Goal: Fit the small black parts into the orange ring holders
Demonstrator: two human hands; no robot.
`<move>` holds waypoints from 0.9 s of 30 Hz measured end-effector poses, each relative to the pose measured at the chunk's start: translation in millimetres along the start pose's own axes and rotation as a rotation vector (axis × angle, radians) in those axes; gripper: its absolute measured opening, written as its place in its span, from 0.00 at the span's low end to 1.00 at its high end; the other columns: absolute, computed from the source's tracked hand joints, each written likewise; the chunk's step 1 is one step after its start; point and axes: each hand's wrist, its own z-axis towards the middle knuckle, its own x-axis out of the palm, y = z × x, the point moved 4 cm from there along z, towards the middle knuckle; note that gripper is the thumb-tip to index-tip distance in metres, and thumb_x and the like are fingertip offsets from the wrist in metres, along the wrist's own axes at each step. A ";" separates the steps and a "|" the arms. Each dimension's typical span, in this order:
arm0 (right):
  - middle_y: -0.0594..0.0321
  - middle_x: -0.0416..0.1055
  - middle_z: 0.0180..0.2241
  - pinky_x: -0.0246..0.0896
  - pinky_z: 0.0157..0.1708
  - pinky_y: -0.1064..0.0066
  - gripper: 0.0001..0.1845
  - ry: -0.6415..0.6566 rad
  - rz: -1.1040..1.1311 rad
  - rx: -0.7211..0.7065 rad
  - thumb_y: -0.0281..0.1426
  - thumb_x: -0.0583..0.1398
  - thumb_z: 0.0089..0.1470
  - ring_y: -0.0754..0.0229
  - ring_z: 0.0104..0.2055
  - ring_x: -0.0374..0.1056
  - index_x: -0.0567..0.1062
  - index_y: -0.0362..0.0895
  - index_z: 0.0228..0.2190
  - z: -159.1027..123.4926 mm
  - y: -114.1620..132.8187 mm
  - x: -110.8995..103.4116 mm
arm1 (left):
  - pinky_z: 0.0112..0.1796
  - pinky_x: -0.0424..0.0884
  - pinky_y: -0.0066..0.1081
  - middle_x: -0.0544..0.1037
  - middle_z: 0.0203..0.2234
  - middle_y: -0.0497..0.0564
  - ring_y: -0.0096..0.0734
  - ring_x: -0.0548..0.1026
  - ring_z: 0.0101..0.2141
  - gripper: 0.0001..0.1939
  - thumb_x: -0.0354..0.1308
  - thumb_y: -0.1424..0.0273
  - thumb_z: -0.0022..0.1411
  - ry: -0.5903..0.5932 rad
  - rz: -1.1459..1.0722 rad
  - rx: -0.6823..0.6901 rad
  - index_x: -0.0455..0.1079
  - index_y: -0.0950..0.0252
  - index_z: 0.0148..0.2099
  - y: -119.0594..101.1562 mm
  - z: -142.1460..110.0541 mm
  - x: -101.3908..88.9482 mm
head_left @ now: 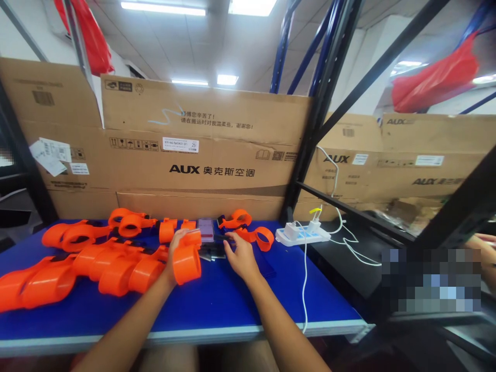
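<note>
My left hand is closed around an orange plastic tape dispenser, its wide ring facing right and lifted above the blue table. My right hand reaches over a small pile of dark, thin pieces with its thumb and fingers apart. Its fingertips are close to the dark pieces; whether they touch is hard to make out. Behind the pile lies a flat purplish box. More orange dispensers lie in rows on the left, and a few others lie beyond my right hand.
The blue table has a pale front edge. A white power strip with plugs and trailing cables lies at its right side. Large cardboard boxes wall off the back. Black rack posts rise on the right, where another person's arm shows.
</note>
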 end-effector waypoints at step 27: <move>0.57 0.80 0.36 0.73 0.40 0.64 0.18 0.080 0.588 0.073 0.46 0.63 0.59 0.53 0.38 0.76 0.80 0.44 0.36 3.5 16.0 20.0 | 0.19 0.61 0.25 0.75 0.21 0.45 0.23 0.66 0.15 0.24 0.71 0.55 0.52 0.282 0.523 0.065 0.72 0.65 0.45 11.4 -22.3 22.7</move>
